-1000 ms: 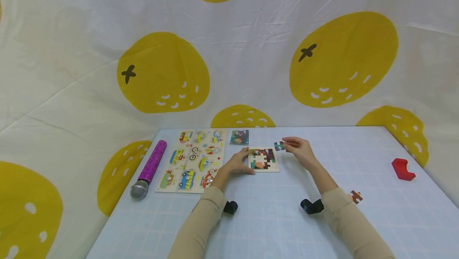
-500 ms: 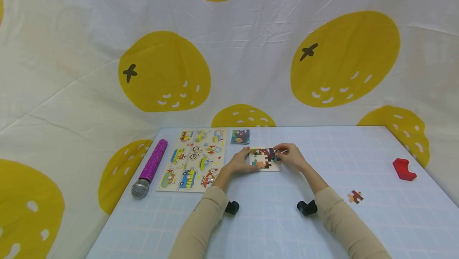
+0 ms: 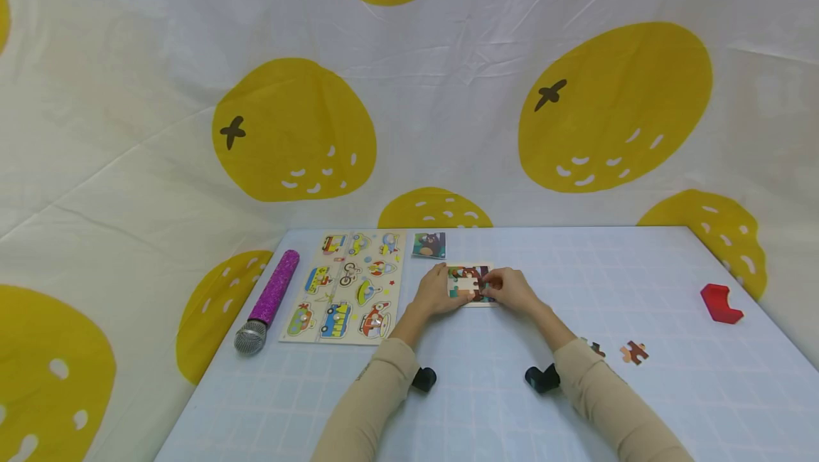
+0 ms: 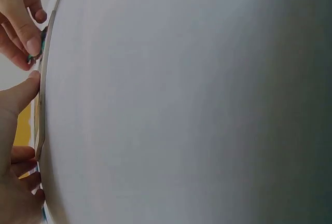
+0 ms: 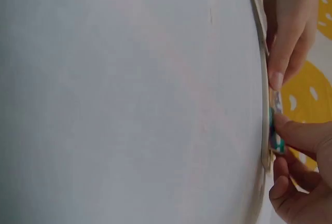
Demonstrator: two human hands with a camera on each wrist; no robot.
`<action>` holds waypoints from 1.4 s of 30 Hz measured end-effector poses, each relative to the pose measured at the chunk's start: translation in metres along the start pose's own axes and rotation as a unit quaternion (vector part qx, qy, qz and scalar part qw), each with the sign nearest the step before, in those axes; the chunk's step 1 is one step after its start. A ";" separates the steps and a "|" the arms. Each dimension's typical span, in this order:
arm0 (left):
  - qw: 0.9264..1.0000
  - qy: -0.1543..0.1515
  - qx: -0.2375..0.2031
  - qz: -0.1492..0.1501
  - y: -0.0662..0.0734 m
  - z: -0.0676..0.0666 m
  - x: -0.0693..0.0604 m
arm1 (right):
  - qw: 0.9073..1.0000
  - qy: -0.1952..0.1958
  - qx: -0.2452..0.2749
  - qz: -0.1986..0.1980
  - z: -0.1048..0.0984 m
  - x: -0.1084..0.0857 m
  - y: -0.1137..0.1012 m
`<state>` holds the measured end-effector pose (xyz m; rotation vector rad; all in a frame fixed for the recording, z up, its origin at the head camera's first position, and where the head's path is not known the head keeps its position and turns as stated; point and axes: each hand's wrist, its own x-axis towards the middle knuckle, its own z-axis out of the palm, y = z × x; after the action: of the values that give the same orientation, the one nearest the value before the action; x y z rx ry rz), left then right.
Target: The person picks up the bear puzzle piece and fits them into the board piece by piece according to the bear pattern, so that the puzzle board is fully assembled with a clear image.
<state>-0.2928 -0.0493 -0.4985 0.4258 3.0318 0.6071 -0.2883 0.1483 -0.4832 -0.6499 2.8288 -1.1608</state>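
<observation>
A small jigsaw puzzle in a pale frame [image 3: 470, 304] lies mid-table, its bear picture partly filled and a bare patch in the middle. My left hand [image 3: 438, 291] holds the frame at its left side, the thumb on the near edge. At the frame's right side, my right hand [image 3: 514, 290] pinches a teal and dark jigsaw piece [image 5: 277, 143] between thumb and fingers. The right wrist view shows this piece tilted against the frame. Two loose pieces lie to the right, a brown one [image 3: 635, 352] and a dark one [image 3: 598, 350] partly hidden by the sleeve.
A small bear picture card [image 3: 429, 244] lies behind the puzzle. To the left are a vehicle peg puzzle board [image 3: 397, 263] and a purple glitter microphone [image 3: 275, 288]. A red notched block [image 3: 721, 303] sits at the far right.
My right hand has brought its piece left and down from beyond the frame to the frame's near right part. My left hand stays at the frame, its thumb shifted further right.
</observation>
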 end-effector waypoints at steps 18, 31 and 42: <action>0.999 0.013 -0.025 -0.019 0.000 0.001 0.000 | 0.978 -0.048 -0.197 -0.058 0.001 -0.011 -0.013; 0.999 0.012 -0.048 -0.015 0.002 0.002 0.000 | 0.976 -0.037 -0.160 -0.146 -0.004 -0.005 0.002; 0.998 0.011 -0.050 -0.021 0.000 0.001 0.000 | 0.984 -0.039 -0.141 -0.100 -0.003 0.000 -0.005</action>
<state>-0.2930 -0.0482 -0.4996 0.3528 3.0053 0.7610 -0.2872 0.1472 -0.4772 -0.9903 2.9404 -0.7350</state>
